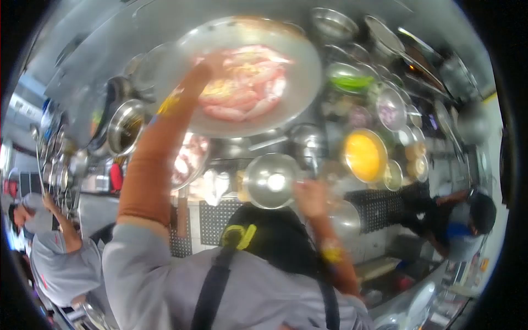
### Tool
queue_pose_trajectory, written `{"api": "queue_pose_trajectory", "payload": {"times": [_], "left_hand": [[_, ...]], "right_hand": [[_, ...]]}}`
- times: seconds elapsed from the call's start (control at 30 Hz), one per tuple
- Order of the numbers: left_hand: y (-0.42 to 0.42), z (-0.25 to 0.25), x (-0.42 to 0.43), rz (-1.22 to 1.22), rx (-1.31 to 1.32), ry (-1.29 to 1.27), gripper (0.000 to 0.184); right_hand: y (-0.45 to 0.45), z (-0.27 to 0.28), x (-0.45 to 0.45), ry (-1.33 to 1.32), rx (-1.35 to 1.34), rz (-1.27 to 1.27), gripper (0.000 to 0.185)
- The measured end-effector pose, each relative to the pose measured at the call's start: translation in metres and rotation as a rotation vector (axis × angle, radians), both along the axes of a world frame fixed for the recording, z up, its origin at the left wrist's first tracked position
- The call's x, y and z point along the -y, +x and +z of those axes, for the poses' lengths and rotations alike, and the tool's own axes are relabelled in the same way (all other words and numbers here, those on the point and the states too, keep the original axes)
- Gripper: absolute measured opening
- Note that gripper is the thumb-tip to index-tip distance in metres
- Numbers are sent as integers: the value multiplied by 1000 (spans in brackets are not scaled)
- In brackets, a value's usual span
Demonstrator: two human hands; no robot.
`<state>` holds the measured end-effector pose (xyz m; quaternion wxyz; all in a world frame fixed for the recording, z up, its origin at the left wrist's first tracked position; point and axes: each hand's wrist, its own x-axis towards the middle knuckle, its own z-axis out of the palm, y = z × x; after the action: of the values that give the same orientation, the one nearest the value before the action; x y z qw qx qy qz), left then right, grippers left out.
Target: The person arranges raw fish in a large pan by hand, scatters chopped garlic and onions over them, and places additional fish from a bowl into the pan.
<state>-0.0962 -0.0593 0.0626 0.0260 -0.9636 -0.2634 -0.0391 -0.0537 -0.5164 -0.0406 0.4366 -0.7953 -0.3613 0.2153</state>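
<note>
So, nearest the table's near edge, the right hand is by the rim of a steel bowl. Too blurry to tell if it's gripping or just brushing it. I'd get that hand settled, so nothing near the edge gets knocked.

Further back from the near edge, the left hand is down in the big metal basin with the raw meat pieces. Motion blur again, so I can't say whether its fingers are spread or closed on a piece.

Yellow bits sit on top in clumps. Imo go slow and scoop from underneath with loose fingers; the meat looks slick and could slip if you pinch. Keep it low too, since a fast sweep might fling stuff over the rim.
</note>
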Motion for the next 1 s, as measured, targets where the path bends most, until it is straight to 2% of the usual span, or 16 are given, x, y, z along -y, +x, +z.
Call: {"api": "queue_pose_trajectory", "payload": {"times": [0.07, 0.1, 0.13, 0.17, 0.2, 0.23, 0.3, 0.37, 0.43, 0.5, 0.63, 0.67, 0.7, 0.8, 0.87, 1.0], "left_hand": [[-5, 25, 45, -118, -78, -12, 66], [-8, -5, 26, -256, 160, -180, 66], [-14, 29, 73, -239, 159, -139, 64], [-17, 7, 60, -288, 188, -159, 60], [-28, -14, 48, -252, 294, -329, 58], [-35, -27, 46, -207, 398, -497, 57], [-50, -11, 73, -63, 387, -528, 53], [-68, -27, 77, -120, 622, -724, 50], [-88, -26, 85, -111, 720, -735, 49], [-106, -23, 95, -69, 814, -758, 46], [-124, 1, 130, 32, 965, -779, 41], [-127, 4, 138, 47, 997, -773, 39], [-131, 4, 142, 59, 1024, -789, 39], [-141, 4, 153, 107, 1083, -832, 38], [-147, 5, 160, 155, 1092, -850, 38], [-168, -12, 158, 193, 1079, -833, 43]], "right_hand": [[-15, -29, -24, 33, 162, 114, 25], [-17, -53, -36, -32, 119, 204, 24], [-24, -50, -45, -116, 137, 206, 33], [-29, -54, -51, -278, 181, 210, 42], [-32, -70, -53, -283, 167, 211, 48], [-32, -79, -51, -236, 116, 158, 45], [-29, -69, -43, -128, 141, 149, 44], [-19, -47, -27, -101, 108, 68, 43], [0, -23, -7, -59, 58, -12, 42], [28, -2, 21, -11, -14, -99, 40], [127, 8, 62, 83, 131, -430, 31], [170, -21, 70, 235, -50, -524, 29], [183, 11, 68, 439, -255, -652, 27], [255, 23, 68, 383, -181, -809, 29], [309, -7, 60, 338, -334, -837, 30], [351, -16, 30, 317, -674, -1014, 29]]}}
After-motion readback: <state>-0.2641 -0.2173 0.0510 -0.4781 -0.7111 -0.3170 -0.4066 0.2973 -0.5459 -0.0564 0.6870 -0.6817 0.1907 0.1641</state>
